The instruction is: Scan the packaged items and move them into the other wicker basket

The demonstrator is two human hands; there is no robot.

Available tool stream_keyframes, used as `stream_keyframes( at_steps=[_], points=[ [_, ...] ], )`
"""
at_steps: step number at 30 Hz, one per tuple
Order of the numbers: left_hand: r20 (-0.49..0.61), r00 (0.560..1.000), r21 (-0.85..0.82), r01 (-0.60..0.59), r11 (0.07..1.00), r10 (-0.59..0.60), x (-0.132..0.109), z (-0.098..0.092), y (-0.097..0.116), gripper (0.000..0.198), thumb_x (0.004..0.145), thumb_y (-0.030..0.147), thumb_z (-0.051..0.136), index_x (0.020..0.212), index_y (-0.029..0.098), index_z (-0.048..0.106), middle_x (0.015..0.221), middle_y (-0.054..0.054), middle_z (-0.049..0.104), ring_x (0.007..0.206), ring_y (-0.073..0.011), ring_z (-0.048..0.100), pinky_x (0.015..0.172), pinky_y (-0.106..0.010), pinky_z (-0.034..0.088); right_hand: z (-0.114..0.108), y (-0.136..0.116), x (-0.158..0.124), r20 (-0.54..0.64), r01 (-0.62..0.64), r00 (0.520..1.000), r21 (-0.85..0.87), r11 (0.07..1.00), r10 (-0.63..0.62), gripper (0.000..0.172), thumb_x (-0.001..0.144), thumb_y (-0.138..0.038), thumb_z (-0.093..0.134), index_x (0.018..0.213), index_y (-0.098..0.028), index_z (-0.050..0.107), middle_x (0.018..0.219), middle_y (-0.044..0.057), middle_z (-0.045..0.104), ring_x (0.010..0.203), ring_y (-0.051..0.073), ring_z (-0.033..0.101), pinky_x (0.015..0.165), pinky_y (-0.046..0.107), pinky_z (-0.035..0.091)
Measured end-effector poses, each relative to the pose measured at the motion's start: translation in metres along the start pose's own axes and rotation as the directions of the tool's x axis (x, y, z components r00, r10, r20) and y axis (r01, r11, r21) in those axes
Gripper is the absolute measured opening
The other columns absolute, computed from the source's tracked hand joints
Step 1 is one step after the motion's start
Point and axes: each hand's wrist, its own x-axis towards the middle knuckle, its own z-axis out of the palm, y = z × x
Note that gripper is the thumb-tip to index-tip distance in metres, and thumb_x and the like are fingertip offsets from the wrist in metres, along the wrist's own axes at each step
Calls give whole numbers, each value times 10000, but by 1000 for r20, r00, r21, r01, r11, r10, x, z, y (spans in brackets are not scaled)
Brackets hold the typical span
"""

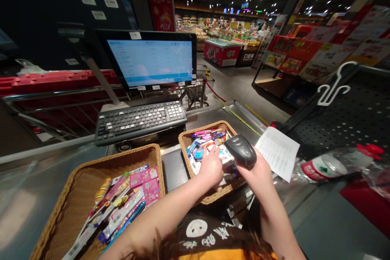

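Note:
My right hand (258, 174) is wrapped round the grip of a black barcode scanner (242, 151), whose head hangs over the right edge of a small wicker basket (210, 200). In that basket lies a jumble of small colourful packaged goods (198, 152). My left hand (212, 165) reaches in among them with its fingers apart, touching the packs; the undersides of the fingertips are hidden. To the left stands a larger wicker basket (67, 189) with pink cards (146, 180), long slim packs and a striped yellow item (102, 190) inside.
Behind the baskets are a black keyboard (141, 120) and a lit monitor (152, 63). On the right lie a printed paper sheet (278, 150) and a clear bottle with a red cap (335, 165). A white hanger (333, 87) hangs on a black perforated panel.

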Motion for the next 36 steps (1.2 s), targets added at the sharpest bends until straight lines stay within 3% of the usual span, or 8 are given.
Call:
stream_keyframes(
  at_steps=[3,8,14,19,29,36],
  points=[
    [-90,996,66,13,998,-7,-7,-16,-11,212,750,159,595,914,135,726,1456,-210,500,1405,-383,384,1196,-654,130,-2,-2,0,-24,-14,1000,1,1000,14,503,791,-402,633,1213,-129,635,1217,186,665,1175,365,612,1001,572,481],
    [-273,962,162,29,986,16,-27,-56,-39,171,819,214,601,966,171,677,1543,-167,408,1433,-336,366,1188,-654,153,2,-17,-3,-71,0,997,34,999,3,511,796,-394,648,1250,-159,621,1239,153,664,1172,337,618,1022,542,482],
    [-442,897,222,141,965,-29,-60,-102,-66,142,856,234,596,981,195,649,1564,-132,383,1449,-311,348,1197,-631,152,16,-48,-9,-51,62,997,80,995,-58,630,769,-359,669,1352,-154,548,1332,160,623,1223,339,594,1056,539,465],
    [-533,846,298,199,934,-10,-89,-141,-81,135,866,227,584,981,191,646,1577,-136,357,1461,-315,329,1205,-624,103,21,-82,-9,-61,139,989,146,979,-131,607,783,-328,664,1355,-171,535,1373,154,591,1294,335,543,1113,551,414],
    [-690,723,376,315,872,36,-144,-208,-91,166,888,221,559,1017,174,651,1606,-124,298,1486,-321,274,1208,-623,34,31,-159,-7,-134,439,896,134,889,-422,559,853,-312,615,1384,-196,486,1385,137,561,1378,357,454,1133,547,401],
    [-722,692,379,365,851,24,-175,-236,-102,189,878,216,564,1036,182,661,1618,-101,273,1488,-340,264,1200,-641,22,49,-198,-13,-94,533,846,125,837,-525,487,857,-290,601,1329,-201,520,1351,159,547,1419,388,366,1147,614,335]
  ],
)
